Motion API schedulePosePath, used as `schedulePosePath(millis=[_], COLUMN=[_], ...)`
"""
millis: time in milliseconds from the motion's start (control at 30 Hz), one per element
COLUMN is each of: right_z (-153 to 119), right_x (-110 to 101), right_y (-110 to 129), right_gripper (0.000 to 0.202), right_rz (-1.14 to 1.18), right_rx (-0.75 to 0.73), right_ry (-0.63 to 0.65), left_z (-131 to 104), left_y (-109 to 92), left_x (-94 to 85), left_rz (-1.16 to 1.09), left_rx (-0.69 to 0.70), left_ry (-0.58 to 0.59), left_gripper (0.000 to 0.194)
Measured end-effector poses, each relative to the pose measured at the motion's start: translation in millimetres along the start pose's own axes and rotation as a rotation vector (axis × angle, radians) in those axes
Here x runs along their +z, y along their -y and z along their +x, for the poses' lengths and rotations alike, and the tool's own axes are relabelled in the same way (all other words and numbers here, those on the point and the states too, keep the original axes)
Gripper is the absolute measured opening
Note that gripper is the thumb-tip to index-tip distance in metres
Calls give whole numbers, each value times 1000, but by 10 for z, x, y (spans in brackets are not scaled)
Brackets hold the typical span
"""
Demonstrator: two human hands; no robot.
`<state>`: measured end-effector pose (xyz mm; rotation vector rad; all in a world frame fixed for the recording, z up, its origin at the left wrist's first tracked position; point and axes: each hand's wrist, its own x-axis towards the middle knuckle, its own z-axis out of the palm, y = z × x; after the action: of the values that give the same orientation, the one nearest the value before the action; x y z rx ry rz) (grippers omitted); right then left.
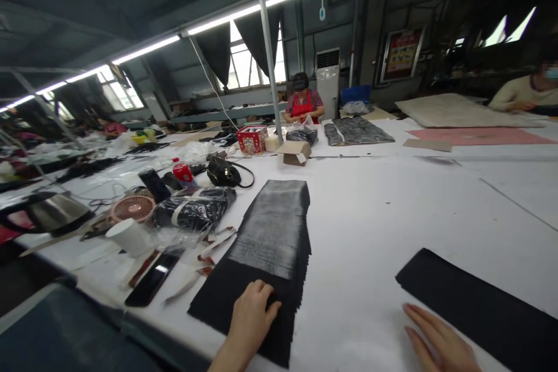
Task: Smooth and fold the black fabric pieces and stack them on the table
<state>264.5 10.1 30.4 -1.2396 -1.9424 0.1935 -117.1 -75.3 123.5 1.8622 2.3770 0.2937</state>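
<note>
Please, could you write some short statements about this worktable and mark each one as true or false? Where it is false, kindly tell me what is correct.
1. The left hand is on the black stack. True.
2. The right hand is gripping a bottle. False: the right hand is empty, beside the black strip.
3. A pink fan is to the left of the stack. True.
4. The dark phone nearest the left hand lies right of the stack. False: that phone lies left of it.
5. The person across the table wears a green apron. False: the apron is red.
</note>
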Motion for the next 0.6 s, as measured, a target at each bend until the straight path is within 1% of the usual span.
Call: schedulePosePath(millis=[33, 100, 167, 233, 267, 333, 400, 533, 600], right_z=[51, 129, 178, 225, 254, 326, 401, 483, 483], right_x=[125, 341, 521, 673, 740, 851, 933, 1018, 1037], right_y=[263, 779, 1231, 1574, 1701, 1872, 1967, 2057, 2080], right_gripper=[35, 30, 28, 29, 30, 31, 33, 34, 34], right_rz=[54, 155, 260, 328, 347, 343, 278, 91, 50], right_rx=[0, -24, -121, -165, -181, -207, -236, -257, -250], right_ry=[10, 134, 273, 348, 373, 408, 437, 479, 480], left_z=[13, 51, 86, 109, 119, 142, 174, 236, 243], left_y=[1, -16, -12, 38, 81, 192, 316, 537, 641], left_x=[28, 67, 84, 78, 66, 33, 7, 32, 39], left_rz=[33, 96, 137, 110, 59, -125, -370, -829, -1060], left_rx=[29, 86, 135, 169, 176, 159, 111, -3, -84], left_ry=[7, 12, 3, -32, -50, -58, -20, 79, 125], left_gripper=[5, 13, 19, 20, 20, 19, 17, 22, 24])
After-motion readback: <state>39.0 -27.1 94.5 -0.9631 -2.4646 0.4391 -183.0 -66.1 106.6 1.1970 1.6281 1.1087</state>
